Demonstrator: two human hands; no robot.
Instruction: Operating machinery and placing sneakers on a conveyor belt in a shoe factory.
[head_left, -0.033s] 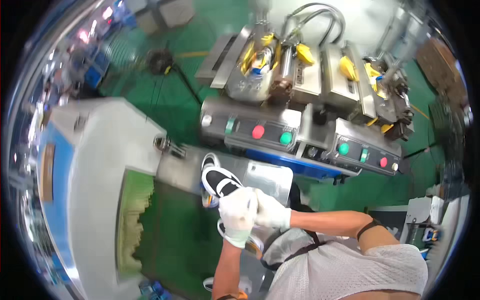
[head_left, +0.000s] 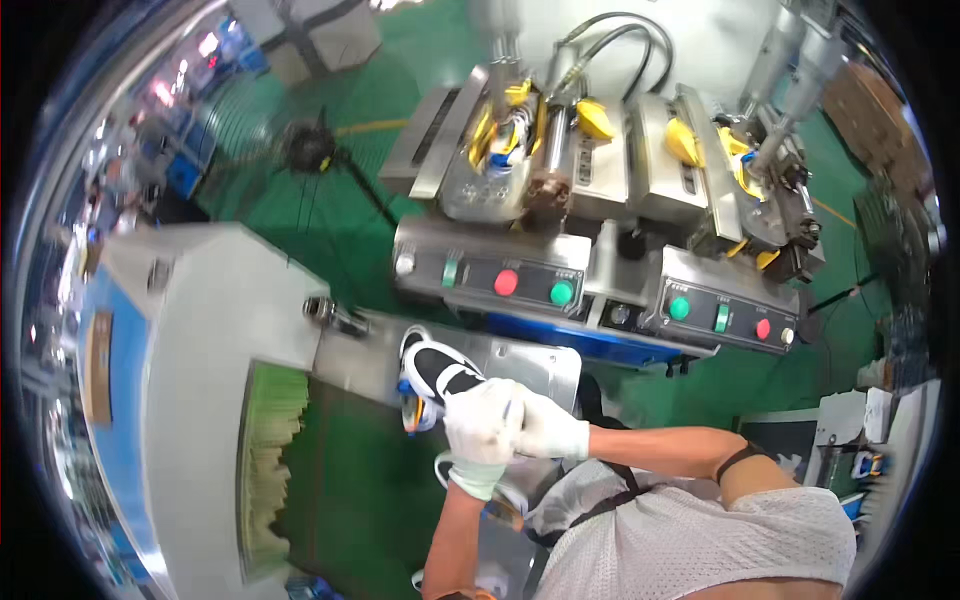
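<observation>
My left hand (head_left: pixel 478 425), in a white cloth glove, and my right hand (head_left: pixel 550 427), gloved the same way, were together, the gloves touching over the near end of a black low-cut sneaker (head_left: pixel 436 364) with white edging and a white side band. My gloves covered that end, so I could not tell whether either hand was clamped on it. The sneaker's far end pointed away from me and to the left, near a flat silver metal plate with rounded corners (head_left: pixel 535 368). Beyond them was a long dark control panel (head_left: pixel 478 278) with round red and green buttons, and behind it a steel machine (head_left: pixel 655 185) with curved yellow pads (head_left: pixel 597 120). To my left stood a pale grey housing (head_left: pixel 215 310).
</observation>
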